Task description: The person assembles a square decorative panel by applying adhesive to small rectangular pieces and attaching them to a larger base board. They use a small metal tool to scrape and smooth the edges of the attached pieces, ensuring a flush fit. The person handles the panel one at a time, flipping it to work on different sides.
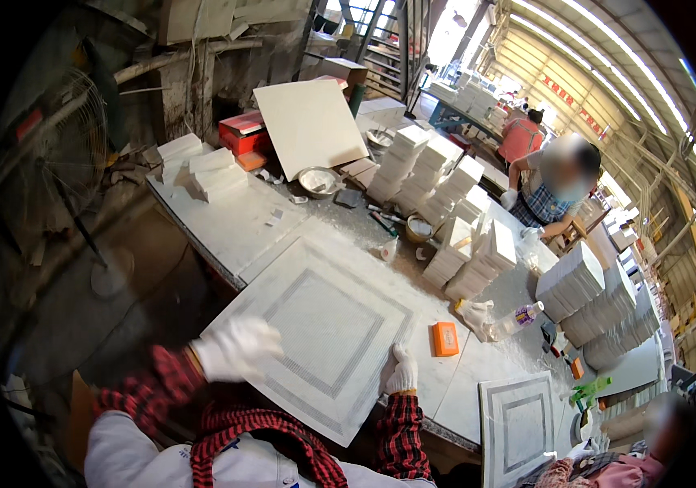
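A pale square panel [336, 309] with grey bands forming squares lies in front of me, its near corner jutting past the table's edge. My right hand [402, 370], in a white glove, has its fingers curled at the panel's right edge and grips it there. Over the panel's left side is my left hand [238, 350], also white-gloved; motion smears its fingers, so I cannot make out their pose. An orange block [445, 339] rests on the work table [238, 232], just right of the panel.
White tile stacks [454, 195] stand beyond the panel, with a metal bowl [319, 182] farther left. A loose glove [475, 315] and plastic bottle [517, 320] lie to the right. Another banded panel [519, 423] is near a co-worker [632, 468]. A standing fan [63, 154] is left.
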Demonstrator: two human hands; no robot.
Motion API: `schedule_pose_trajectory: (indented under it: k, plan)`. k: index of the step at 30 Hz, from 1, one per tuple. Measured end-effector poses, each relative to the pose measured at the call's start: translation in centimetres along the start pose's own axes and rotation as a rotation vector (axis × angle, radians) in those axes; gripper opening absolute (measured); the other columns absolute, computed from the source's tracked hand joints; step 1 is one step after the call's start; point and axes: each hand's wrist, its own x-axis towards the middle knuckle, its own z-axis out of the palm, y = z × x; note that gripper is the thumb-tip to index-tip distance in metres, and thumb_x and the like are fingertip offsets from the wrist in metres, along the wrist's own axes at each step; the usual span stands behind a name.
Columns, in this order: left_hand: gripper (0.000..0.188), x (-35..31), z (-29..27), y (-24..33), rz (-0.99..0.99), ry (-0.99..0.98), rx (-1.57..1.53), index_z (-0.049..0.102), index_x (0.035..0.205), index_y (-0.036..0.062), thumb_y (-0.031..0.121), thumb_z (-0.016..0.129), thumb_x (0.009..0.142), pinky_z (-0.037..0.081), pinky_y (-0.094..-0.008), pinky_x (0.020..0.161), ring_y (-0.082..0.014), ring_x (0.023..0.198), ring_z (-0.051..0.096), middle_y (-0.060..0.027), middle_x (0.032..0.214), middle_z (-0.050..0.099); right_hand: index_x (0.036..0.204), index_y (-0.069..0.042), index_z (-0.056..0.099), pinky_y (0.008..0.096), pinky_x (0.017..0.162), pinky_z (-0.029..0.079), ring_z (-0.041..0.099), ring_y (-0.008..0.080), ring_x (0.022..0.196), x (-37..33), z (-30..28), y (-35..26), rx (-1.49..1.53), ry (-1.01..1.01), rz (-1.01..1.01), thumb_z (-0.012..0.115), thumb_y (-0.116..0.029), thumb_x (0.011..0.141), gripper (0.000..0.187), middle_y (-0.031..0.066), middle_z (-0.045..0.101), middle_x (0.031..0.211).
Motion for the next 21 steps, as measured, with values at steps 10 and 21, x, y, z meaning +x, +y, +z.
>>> schedule_pose_trajectory:
  k: [10, 21]
  plan:
    - [0.034, -1.7, -29.3, -5.8, -0.491, 0.751, 0.534, 0.068, 0.115, 0.0061, 0.014, 0.072, 0.082, 0.052, -0.0378, 0.089, -0.0250, 0.102, 0.066, -0.0115, 0.113, 0.068, 0.127, 0.002, 0.057, 0.0354, 0.097, 0.049, 0.062, 0.0235, 0.106, 0.3, -0.5, 0.7, -0.038, -0.001, 0.039, 0.053, -0.011, 0.100, 0.030, 0.0107, 0.065, 0.119]
    - [0.035, -0.8, -23.1, -8.6, -0.464, 0.597, 0.461, 0.065, 0.119, 0.0045, 0.015, 0.069, 0.086, 0.051, -0.0370, 0.091, -0.0250, 0.105, 0.065, -0.0121, 0.115, 0.067, 0.120, -0.001, 0.061, 0.0346, 0.093, 0.049, 0.062, 0.0210, 0.102, -0.6, 0.8, -0.1, -0.193, 0.097, -0.064, 0.057, -0.013, 0.097, 0.026, 0.0069, 0.066, 0.111]
